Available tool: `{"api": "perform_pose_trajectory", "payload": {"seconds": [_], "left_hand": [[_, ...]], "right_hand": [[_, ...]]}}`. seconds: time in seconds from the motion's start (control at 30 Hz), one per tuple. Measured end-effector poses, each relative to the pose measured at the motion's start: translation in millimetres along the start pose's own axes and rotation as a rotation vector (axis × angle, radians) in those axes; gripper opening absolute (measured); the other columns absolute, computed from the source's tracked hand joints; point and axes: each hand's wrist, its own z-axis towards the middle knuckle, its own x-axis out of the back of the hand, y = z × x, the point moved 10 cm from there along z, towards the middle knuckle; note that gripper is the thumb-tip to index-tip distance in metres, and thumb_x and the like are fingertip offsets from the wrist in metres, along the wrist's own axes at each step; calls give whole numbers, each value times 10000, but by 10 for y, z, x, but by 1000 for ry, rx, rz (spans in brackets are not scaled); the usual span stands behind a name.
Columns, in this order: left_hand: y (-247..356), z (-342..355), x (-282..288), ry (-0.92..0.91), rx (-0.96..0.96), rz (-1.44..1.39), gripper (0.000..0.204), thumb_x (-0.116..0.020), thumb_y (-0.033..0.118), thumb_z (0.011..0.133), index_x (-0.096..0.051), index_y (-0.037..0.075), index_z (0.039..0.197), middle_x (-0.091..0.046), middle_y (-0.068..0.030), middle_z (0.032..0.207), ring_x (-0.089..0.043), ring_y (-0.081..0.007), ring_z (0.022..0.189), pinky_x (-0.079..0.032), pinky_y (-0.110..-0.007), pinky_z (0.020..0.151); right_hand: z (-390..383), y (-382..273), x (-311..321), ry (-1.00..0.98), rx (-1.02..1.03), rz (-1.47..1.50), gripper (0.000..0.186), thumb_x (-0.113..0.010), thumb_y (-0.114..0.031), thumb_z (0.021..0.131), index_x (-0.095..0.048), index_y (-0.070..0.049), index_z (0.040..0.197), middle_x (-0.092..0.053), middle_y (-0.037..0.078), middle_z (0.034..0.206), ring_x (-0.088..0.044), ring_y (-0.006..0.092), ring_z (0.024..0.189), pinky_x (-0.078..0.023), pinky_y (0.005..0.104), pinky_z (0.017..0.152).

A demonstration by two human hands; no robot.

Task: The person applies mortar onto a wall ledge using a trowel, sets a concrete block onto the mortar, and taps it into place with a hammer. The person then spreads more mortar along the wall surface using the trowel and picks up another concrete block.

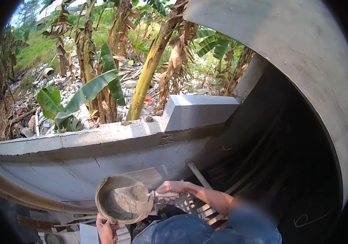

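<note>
A round bucket (99, 198) caked with dried grey mortar is held tilted in front of me, its mouth facing up. Wet mortar (118, 206) lies inside it. My left hand (106, 230) grips the bucket's lower rim, with some of its fingers hidden beneath. From the right, my right hand (173, 189) is closed around the handle of a trowel (135, 192). Its mortar-smeared blade reaches over the rim into the bucket.
A low block wall (100, 163) runs ahead, with one pale block (202, 110) standing on its top. At right, a curved concrete edge (300, 44) frames a dark space with poles. Beyond the wall are banana plants (151, 65) and rubble. Wood scraps (35, 222) lie below left.
</note>
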Motion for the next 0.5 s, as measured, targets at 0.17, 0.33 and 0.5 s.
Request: {"api": "perform_pose_trajectory", "payload": {"seconds": [0.17,0.33,0.5], "left_hand": [[272,117,39,-61,-13,76,342,-461,-135,719,-510,51,1002,-598,-78,841,-627,-179,678,-624,-395,545],[394,65,-256,-188,64,98,298,-436,-169,722,-493,26,940,-611,-98,831,-626,-169,638,-634,-360,524],[402,83,-391,-176,117,99,284,-455,-157,748,-518,26,956,-631,-107,828,-649,-180,641,-628,-348,524]], "right_hand": [[63,174,-83,-63,-164,182,399,-494,-391,1038,-688,-56,938,-590,-1,625,-491,58,422,-363,214,352],[-284,280,-182,-95,-256,191,427,-499,-450,1023,-696,-77,952,-540,-46,586,-433,42,393,-314,216,336],[-754,87,-111,143,-237,17,405,-521,-422,1010,-732,-80,1053,-519,-46,587,-417,46,413,-314,231,369]]}}
